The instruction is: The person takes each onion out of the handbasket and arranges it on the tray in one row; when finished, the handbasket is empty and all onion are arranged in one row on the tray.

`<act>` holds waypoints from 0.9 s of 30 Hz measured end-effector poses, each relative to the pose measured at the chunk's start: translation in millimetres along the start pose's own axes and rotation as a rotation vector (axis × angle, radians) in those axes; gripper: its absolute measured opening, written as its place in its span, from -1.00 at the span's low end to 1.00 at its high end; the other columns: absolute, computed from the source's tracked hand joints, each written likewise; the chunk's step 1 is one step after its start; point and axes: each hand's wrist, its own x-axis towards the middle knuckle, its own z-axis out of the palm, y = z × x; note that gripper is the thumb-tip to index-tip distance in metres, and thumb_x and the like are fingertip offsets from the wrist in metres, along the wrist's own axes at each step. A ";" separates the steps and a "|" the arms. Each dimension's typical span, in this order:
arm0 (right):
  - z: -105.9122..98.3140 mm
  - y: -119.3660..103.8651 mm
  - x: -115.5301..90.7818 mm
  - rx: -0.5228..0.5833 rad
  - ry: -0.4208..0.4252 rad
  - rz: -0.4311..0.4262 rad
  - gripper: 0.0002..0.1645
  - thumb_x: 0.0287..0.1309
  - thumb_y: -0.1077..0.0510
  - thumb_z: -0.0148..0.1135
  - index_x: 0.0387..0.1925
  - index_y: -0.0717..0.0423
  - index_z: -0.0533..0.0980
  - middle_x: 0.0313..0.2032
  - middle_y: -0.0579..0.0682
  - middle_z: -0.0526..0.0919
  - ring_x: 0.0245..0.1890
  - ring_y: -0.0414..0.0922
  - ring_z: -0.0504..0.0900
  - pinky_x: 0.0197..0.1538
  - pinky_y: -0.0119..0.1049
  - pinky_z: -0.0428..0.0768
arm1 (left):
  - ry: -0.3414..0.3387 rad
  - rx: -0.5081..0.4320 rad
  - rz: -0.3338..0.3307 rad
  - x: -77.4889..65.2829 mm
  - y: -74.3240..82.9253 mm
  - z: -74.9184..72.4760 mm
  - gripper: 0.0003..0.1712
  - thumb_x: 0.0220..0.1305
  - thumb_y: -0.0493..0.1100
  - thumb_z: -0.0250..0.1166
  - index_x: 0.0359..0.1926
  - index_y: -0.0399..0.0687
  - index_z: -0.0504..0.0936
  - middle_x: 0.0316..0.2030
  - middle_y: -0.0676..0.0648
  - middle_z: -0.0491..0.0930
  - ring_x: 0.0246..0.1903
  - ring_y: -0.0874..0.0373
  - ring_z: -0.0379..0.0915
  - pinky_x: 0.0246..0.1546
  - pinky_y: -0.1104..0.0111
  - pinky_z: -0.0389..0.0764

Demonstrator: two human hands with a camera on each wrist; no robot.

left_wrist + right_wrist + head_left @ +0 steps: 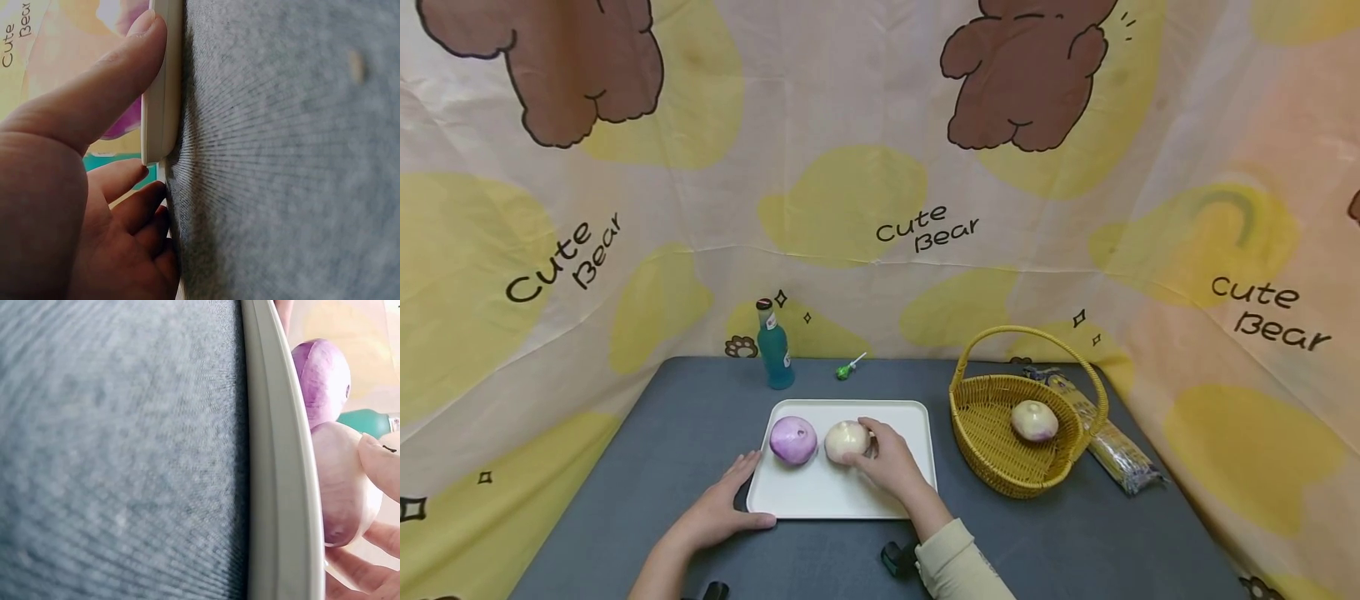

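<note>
A white tray [820, 496] lies on the table with two turnips on it. The purple-side-up turnip [793, 440] sits at its left; just right of it is a pale turnip [846, 442]. My right hand [891, 462] holds the pale turnip between thumb and fingers, from its right side. At the tray's near left corner, my left hand [718, 508] is spread, fingers along the left edge and thumb by the front edge. The left wrist view shows that thumb [119, 81] lying straight against the tray's rim [164, 94].
Right of the tray stands a yellow wicker basket [992, 479] with another turnip [1034, 421] inside. A long clear-wrapped package [1123, 457] lies behind it. A blue bottle [773, 350] and a green lollipop [844, 372] are at the back. A patterned cloth hangs behind the table.
</note>
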 end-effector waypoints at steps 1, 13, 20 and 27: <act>-0.1 -0.4 0.1 0.004 0.000 -0.002 -0.17 0.10 -0.07 0.52 0.34 0.14 0.44 0.20 0.16 0.60 0.06 -0.04 0.60 0.11 -0.08 0.59 | 0.000 0.000 0.000 0.0 0.0 -0.1 0.38 -0.06 0.27 0.57 0.59 -0.16 0.02 0.57 -0.30 -0.01 0.56 -0.35 -0.25 0.40 -0.35 0.04; -1.0 -3.1 -0.8 0.032 -0.014 -0.005 -0.11 0.05 -0.05 0.56 0.36 0.15 0.41 0.22 0.19 0.57 0.09 0.02 0.62 0.15 -0.02 0.58 | 0.003 0.006 0.005 -1.2 1.2 -0.3 0.37 -0.06 0.26 0.57 0.59 -0.19 0.03 0.56 -0.32 0.00 0.55 -0.37 -0.24 0.39 -0.36 0.03; -0.5 -3.4 0.2 0.023 -0.003 0.008 -0.18 0.06 -0.03 0.55 0.33 0.13 0.46 0.16 0.13 0.61 -0.04 -0.08 0.61 0.02 -0.13 0.59 | 0.002 0.004 0.006 -1.1 0.9 -0.3 0.37 -0.06 0.26 0.57 0.58 -0.19 0.03 0.56 -0.32 0.00 0.55 -0.37 -0.24 0.39 -0.36 0.03; 0.4 -4.7 3.0 0.016 0.025 0.020 -0.19 0.05 0.02 0.56 0.32 0.12 0.47 0.19 0.13 0.60 -0.02 -0.07 0.61 0.05 -0.11 0.60 | 0.004 0.002 0.011 -1.3 0.5 -0.6 0.36 -0.05 0.26 0.57 0.59 -0.18 0.03 0.56 -0.32 0.00 0.55 -0.37 -0.23 0.38 -0.36 0.03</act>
